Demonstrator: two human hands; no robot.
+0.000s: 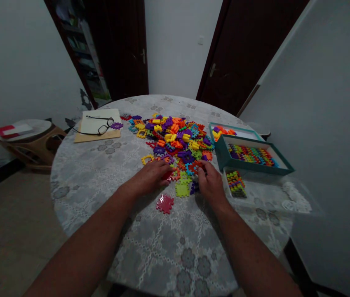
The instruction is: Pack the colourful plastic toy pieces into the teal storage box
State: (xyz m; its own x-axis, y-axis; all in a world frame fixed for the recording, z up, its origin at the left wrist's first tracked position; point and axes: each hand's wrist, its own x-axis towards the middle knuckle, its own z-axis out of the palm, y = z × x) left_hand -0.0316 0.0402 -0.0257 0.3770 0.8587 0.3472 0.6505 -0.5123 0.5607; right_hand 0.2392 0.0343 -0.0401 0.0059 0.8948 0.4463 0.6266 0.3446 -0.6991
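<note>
Round table (100,173) w/ grey floral cloth, white-walled room, 2 dark doors behind; pile of plastic interlocking pieces (175,138) sits at centre toward the far edge. Left hand (151,175) lies flat, fingers loose on a red piece at the pile's near edge; right hand (210,183) pinches pieces there, grip unclear. Near edge: 1 red piece (165,203), 1 green (182,189); right edge: 2 teal trays (255,154); far-left edge: 1 pr glasses (100,126) on paper.

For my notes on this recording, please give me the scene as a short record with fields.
surface: round table with patterned cloth
left hand: palm down at the near edge of the pile of plastic pieces
right hand: on the pile's near right edge
near the hands: red flat piece, green flat piece
right side: teal box with sorted pieces
far left: glasses on a board
</note>
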